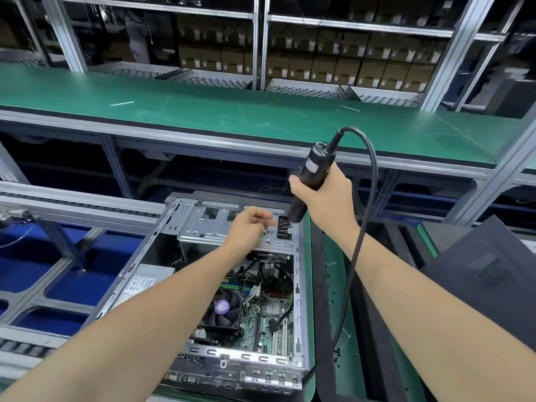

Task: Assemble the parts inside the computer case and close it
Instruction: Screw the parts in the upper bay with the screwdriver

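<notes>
A: Case [136, 262] status?

B: Open on the counter [309, 300], board [269, 317] and fan [224, 309] already inside. Panel [478, 274] lies off to the right, so closing is left.

A: Hands?

B: Right hand [322, 195] is clamped round the screwdriver [314, 165], tip above the cage [203, 227]. Left hand [249, 227] is over the cage, fingertips drawn together; whether it pinches a screw, I cannot tell. Fastening looks midway.

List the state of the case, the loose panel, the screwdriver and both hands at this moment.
Computer case: open, side uncovered, internals exposed.
Dark vented panel: off the case, lying to its right.
Electric screwdriver: held upright, tip down at the case's far right corner.
Right hand: grips the screwdriver.
Left hand: over the drive cage, fingers bunched; whether they hold anything is unclear.
</notes>
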Action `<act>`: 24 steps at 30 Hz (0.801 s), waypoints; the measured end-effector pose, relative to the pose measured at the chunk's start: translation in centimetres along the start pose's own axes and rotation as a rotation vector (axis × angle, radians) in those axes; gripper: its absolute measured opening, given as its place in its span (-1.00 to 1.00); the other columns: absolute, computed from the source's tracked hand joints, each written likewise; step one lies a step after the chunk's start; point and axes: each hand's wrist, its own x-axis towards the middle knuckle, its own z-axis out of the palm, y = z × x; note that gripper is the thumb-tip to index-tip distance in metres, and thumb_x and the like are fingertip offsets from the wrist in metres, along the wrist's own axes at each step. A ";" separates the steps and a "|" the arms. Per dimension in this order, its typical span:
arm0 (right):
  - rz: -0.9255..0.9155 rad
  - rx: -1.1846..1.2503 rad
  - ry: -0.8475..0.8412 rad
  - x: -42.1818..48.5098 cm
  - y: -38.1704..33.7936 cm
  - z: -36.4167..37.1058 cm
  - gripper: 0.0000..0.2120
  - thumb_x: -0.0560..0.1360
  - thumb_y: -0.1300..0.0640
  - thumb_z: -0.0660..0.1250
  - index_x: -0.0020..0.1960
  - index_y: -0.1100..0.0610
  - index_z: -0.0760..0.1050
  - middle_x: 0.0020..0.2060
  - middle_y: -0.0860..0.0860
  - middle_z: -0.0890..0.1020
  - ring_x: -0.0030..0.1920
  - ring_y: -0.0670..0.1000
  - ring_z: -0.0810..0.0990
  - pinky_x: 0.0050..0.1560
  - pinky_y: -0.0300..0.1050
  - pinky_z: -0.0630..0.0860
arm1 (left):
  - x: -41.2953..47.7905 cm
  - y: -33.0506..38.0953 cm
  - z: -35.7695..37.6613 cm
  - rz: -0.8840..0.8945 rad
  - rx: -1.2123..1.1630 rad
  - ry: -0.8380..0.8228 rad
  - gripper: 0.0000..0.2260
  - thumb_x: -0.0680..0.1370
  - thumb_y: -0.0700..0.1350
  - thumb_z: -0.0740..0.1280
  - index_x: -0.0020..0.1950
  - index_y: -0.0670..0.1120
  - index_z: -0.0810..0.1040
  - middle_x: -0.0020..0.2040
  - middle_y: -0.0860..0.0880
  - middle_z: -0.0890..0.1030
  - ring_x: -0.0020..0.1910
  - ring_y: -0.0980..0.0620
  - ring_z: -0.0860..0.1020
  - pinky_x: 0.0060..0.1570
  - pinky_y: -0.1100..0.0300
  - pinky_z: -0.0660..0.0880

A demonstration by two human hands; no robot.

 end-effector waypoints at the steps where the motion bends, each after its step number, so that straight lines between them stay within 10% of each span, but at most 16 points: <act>1: -0.041 -0.016 -0.020 0.2 -0.2 -0.4 -0.80 0.48 0.03 0.53 -0.05 0.03 0.52 -0.26 -0.09 0.67 -0.19 -0.14 0.63 -0.18 -0.41 0.52 | -0.1 0.4 0.2 0.015 -0.018 0.028 -0.68 0.51 -0.39 0.17 0.05 -0.07 0.60 -0.06 0.00 0.73 -0.07 0.03 0.65 -0.14 0.18 0.52; 7: -0.186 -0.142 -0.207 -0.2 1.0 -3.0 -0.71 0.50 0.13 0.53 0.18 -0.03 0.59 -0.03 -0.11 0.71 0.00 0.00 0.70 0.06 0.12 0.65 | -1.2 6.1 3.9 -0.118 -0.461 -0.116 -0.67 0.68 0.02 0.20 -0.01 -0.19 0.63 -0.06 -0.24 0.69 -0.22 -0.11 0.66 -0.22 0.13 0.62; 10: -0.200 -0.219 -0.200 -1.2 2.0 -3.7 -0.57 0.45 0.33 0.45 0.24 -0.04 0.63 0.13 -0.13 0.68 0.16 -0.03 0.64 0.13 0.13 0.62 | -2.0 8.0 5.7 -0.171 -0.615 -0.220 -0.54 0.65 0.15 0.22 0.19 -0.24 0.60 0.11 -0.27 0.65 0.03 -0.20 0.63 0.19 -0.13 0.56; 17: -0.444 -0.465 -0.078 -2.4 0.5 -3.5 -0.44 0.37 0.27 0.45 0.31 -0.11 0.53 0.15 -0.11 0.62 0.20 0.03 0.57 -0.29 -0.01 0.61 | -4.9 10.8 5.8 -0.203 -0.782 -0.159 -0.65 0.56 0.10 0.38 0.14 -0.15 0.61 -0.02 -0.19 0.68 -0.11 -0.15 0.66 -0.12 -0.04 0.62; 24: -0.569 -0.347 -0.234 -6.6 -4.7 2.5 -0.40 0.37 0.21 0.42 0.40 -0.05 0.51 0.15 -0.02 0.60 0.12 0.11 0.58 -0.36 -0.03 0.58 | -10.5 9.0 -0.1 -0.176 -1.040 -0.112 -0.67 0.29 0.09 0.36 0.01 0.03 0.52 -0.01 0.06 0.59 0.10 0.01 0.57 0.30 0.02 0.46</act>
